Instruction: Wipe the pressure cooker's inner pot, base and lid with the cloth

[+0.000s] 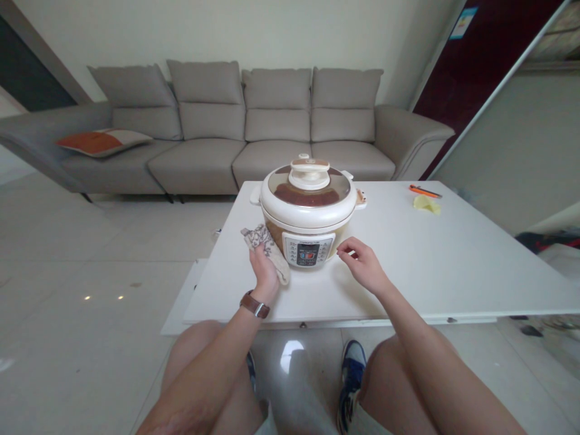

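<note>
A white electric cooker with a lid and a front control panel stands on the white table. My left hand is closed on a patterned cloth and presses it against the cooker's lower left side. A brown watch sits on that wrist. My right hand hovers just right of the control panel, fingers loosely curled with fingertips pinched, holding nothing that I can see.
An orange-handled tool and a yellow crumpled piece lie at the table's far right. A grey sofa with an orange cushion stands behind. My knees and blue shoes are below the table edge.
</note>
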The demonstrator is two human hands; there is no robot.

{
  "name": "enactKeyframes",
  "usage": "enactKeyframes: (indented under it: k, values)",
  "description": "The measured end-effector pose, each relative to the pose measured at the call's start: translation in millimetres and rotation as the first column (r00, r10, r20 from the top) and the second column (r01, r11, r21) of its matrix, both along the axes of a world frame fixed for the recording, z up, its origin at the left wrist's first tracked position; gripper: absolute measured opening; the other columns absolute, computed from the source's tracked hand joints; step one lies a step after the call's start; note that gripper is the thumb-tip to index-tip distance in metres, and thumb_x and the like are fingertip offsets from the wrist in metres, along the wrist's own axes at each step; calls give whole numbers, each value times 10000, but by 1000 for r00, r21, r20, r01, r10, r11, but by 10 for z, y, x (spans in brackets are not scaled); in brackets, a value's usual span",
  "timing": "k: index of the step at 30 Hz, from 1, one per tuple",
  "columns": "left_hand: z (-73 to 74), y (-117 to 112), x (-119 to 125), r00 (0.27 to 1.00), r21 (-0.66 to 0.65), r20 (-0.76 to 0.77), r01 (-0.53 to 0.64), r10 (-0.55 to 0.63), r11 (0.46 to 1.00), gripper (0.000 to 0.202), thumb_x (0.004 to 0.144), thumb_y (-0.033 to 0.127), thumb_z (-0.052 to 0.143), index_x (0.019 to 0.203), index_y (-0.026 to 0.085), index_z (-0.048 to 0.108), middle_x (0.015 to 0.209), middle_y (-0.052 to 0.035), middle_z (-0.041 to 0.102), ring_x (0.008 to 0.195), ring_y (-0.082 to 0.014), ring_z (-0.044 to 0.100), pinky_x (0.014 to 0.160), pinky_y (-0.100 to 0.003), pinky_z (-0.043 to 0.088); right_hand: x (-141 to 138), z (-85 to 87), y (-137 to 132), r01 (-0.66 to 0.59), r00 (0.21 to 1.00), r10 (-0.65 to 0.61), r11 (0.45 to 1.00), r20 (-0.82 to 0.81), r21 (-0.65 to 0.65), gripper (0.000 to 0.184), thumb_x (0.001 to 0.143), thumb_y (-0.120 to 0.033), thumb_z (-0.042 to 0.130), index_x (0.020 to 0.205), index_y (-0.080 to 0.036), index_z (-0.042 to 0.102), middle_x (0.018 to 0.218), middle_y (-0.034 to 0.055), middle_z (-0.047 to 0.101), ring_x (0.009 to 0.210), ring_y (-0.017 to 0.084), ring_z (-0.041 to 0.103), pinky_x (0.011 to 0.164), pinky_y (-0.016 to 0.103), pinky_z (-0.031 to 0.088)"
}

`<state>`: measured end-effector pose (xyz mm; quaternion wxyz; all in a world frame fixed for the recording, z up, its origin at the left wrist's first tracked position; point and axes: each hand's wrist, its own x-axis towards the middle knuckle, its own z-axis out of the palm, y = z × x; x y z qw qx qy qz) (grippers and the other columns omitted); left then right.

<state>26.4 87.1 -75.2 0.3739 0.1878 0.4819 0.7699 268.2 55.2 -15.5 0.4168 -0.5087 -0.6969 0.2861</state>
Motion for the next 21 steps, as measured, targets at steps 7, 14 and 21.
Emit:
enactKeyframes:
  k: [7,14,21]
  values:
    - [-10,3,-4,999,10,-22,26,-26,1000,191,866,347,593,993,212,643,981,-59,702,918,-203,681,877,-329,562,5,-15,2,-8,1000,8,1000,14,-4,130,873,-278,580,774,-225,645,868,22,657,814,176,622,695,297,468]
    - [-25,4,-5,1000,0,-2,5,-5,1000,177,869,318,592,992,205,650,981,-55,710,882,-197,678,860,-326,562,4,-13,1,-9,1000,9,1000,14,-1,126,874,-275,587,772,-227,643,867,20,657,811,176,624,693,298,467]
    - [-1,-11,3,1000,1,2,8,-8,1000,161,876,317,585,973,203,643,946,-47,706,867,-193,674,853,-323,558,0,4,-4,-13,1000,13,1000,21,3,128,874,-277,585,771,-230,644,856,22,658,806,179,624,688,299,475]
